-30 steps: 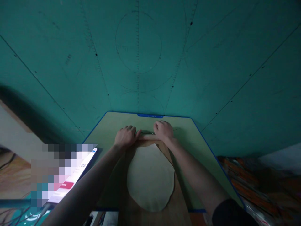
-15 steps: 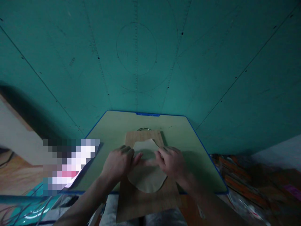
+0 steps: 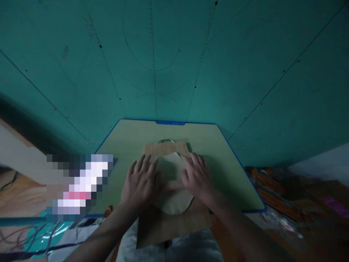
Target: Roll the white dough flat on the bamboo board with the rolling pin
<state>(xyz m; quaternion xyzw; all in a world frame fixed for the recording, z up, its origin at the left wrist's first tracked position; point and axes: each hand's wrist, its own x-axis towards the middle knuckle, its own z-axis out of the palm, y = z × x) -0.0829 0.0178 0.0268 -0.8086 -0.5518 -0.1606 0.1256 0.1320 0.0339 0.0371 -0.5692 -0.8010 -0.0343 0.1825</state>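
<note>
A flattened sheet of pale dough [image 3: 174, 203] lies on a wooden cutting board [image 3: 163, 233]. Across the dough runs a wooden rolling pin [image 3: 173, 186], its middle showing between my hands and its ends covered. My left hand [image 3: 143, 180] rests over the pin's left end, fingers stretched forward and spread. Over the right end lies my right hand [image 3: 197, 176], its fingers also stretched out, thumb pointing inward. The dough's side edges are partly hidden under both hands.
Beneath the board is a pale tabletop [image 3: 226, 182] with a blue rim, against a green wall [image 3: 174, 80]. A bright pixelated object [image 3: 84, 185] sits at the table's left edge. Cables [image 3: 24, 236] lie lower left; packages [image 3: 275, 196] are piled at the right.
My fingers have gone from curled round the rolling pin to stretched forward over it. The whole view has shifted slightly, so the table appears higher.
</note>
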